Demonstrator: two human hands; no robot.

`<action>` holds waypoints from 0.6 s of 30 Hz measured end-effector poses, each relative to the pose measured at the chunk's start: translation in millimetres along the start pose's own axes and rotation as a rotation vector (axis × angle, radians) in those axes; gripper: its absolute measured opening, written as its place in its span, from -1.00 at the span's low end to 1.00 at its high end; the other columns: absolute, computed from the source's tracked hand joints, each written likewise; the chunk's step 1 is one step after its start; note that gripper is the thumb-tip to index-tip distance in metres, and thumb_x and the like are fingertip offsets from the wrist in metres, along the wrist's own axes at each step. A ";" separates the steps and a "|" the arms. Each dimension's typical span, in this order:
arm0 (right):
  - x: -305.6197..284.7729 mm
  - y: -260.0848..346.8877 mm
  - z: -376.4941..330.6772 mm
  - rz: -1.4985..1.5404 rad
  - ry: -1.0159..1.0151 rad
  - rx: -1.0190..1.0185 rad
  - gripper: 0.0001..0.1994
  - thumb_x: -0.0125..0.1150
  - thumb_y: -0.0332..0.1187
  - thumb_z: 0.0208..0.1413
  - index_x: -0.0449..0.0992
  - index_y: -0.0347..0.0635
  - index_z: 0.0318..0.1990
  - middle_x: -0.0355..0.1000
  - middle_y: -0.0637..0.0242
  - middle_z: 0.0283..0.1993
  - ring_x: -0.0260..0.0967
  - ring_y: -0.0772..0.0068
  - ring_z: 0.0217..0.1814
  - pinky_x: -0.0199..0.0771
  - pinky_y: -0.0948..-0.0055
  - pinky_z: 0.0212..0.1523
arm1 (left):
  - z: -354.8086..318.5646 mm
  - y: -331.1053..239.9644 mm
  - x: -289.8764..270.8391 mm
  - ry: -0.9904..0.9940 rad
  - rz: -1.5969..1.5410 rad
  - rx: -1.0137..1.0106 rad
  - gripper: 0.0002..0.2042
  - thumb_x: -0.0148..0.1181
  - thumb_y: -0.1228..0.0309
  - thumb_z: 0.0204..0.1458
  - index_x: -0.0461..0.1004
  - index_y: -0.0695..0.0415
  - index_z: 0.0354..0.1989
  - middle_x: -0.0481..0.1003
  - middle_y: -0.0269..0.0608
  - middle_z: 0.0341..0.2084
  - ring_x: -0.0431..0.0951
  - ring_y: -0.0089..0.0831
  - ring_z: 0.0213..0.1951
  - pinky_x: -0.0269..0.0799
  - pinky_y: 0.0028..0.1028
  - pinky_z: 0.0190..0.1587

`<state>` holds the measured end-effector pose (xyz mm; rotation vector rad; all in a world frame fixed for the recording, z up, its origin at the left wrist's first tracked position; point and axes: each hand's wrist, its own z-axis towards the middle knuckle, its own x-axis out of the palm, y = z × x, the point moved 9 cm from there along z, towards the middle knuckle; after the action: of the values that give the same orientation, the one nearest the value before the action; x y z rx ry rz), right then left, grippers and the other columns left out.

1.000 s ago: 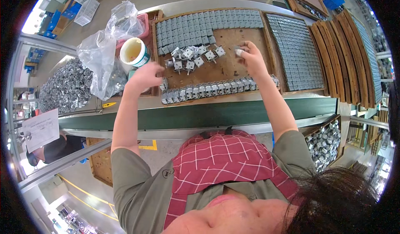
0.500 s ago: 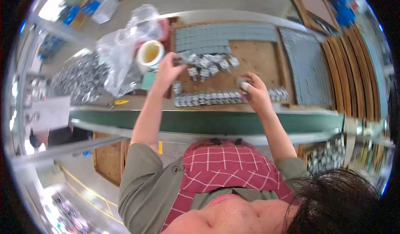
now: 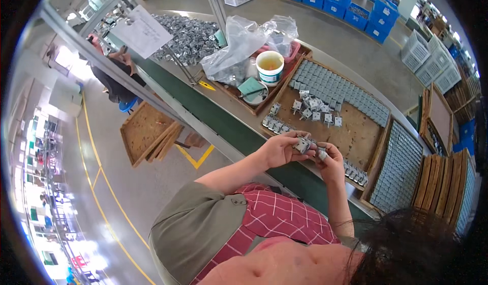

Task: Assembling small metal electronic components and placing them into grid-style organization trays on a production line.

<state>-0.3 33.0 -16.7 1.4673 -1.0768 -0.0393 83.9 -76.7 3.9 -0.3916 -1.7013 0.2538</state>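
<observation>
Head view: left hand (image 3: 282,151) grasps a small metal part (image 3: 303,144) above the near edge of the wooden tray (image 3: 358,127).
Right hand (image 3: 330,161) has its fingers curled in beside the part; can't tell if they grip anything. Held close in front of the body, probably for sight and two-handed access. Loose pile (image 3: 314,107) sits mid-tray, presumably for reach; packed rows (image 3: 333,86) line the far side, likely to save space.

- Grey metal, faintly shiny, on the held part (image 3: 303,145) and the loose pile (image 3: 316,107).
- Worn, matt brown wood for the tray (image 3: 351,140).
- Clear, crinkled, glossy plastic in the bag (image 3: 233,51), left.
- Smooth white plastic for the bucket (image 3: 270,76).
- Matt cloth in the near apron (image 3: 284,214).
- White paper in the far-left sheet (image 3: 141,31).
</observation>
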 end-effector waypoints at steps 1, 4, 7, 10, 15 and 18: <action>-1.9 -0.6 -3.6 0.037 0.003 0.026 -0.72 0.07 -0.55 0.08 0.43 -0.27 -0.02 0.47 0.31 -0.20 0.45 0.49 -0.20 0.50 0.52 -0.27 | -5.1 1.9 2.7 -0.024 -0.006 0.018 -0.67 -0.09 0.46 0.23 0.25 0.19 0.16 0.41 0.15 0.02 0.47 -0.03 0.07 0.48 -0.19 0.07; -13.3 -17.1 -13.3 0.138 0.054 0.070 -0.73 0.08 -0.52 0.09 0.42 -0.25 -0.02 0.48 0.30 -0.19 0.46 0.47 -0.21 0.48 0.54 -0.33 | -27.4 4.9 10.2 -0.049 0.026 0.077 -0.64 0.01 0.45 0.20 0.25 0.19 0.17 0.44 0.08 -0.02 0.48 -0.10 0.05 0.50 -0.24 0.05; -17.3 -21.0 -19.3 0.164 0.084 0.078 -0.69 0.10 -0.49 0.11 0.41 -0.24 0.03 0.48 0.29 -0.18 0.47 0.46 -0.23 0.45 0.58 -0.36 | -29.3 10.9 13.7 0.009 0.006 0.158 -0.63 0.09 0.47 0.16 0.28 0.17 0.15 0.48 -0.05 -0.11 0.53 -0.21 -0.04 0.53 -0.31 -0.01; 8.5 -22.5 -36.2 0.212 0.065 0.119 -0.64 0.12 -0.47 0.12 0.38 -0.24 0.11 0.49 0.25 -0.14 0.48 0.42 -0.23 0.50 0.54 -0.33 | -40.2 10.6 2.9 -0.172 -0.007 0.092 -0.66 0.09 0.46 0.17 0.33 0.13 0.12 0.49 -0.16 -0.18 0.54 -0.34 -0.19 0.54 -0.43 -0.13; 26.8 -31.7 -49.2 0.090 0.088 0.117 -0.60 0.11 -0.47 0.14 0.35 -0.23 0.16 0.48 0.17 -0.05 0.50 0.38 -0.22 0.57 0.46 -0.25 | -46.9 -3.6 -18.3 -0.229 0.416 0.123 -0.69 0.10 0.48 0.16 0.37 0.11 0.10 0.48 -0.27 -0.26 0.48 -0.51 -0.32 0.45 -0.55 -0.27; 35.8 -47.4 -45.5 0.075 0.057 0.077 -0.62 0.12 -0.49 0.13 0.36 -0.24 0.14 0.48 0.17 -0.04 0.50 0.39 -0.24 0.57 0.47 -0.26 | -49.6 -16.9 -16.7 -0.286 0.672 0.181 -0.67 0.14 0.45 0.14 0.37 0.11 0.10 0.47 -0.33 -0.31 0.44 -0.62 -0.37 0.35 -0.62 -0.37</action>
<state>74.0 36.9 -23.6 1.4869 -1.0958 0.0970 133.1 -101.3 3.5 -0.8146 -1.7562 0.9857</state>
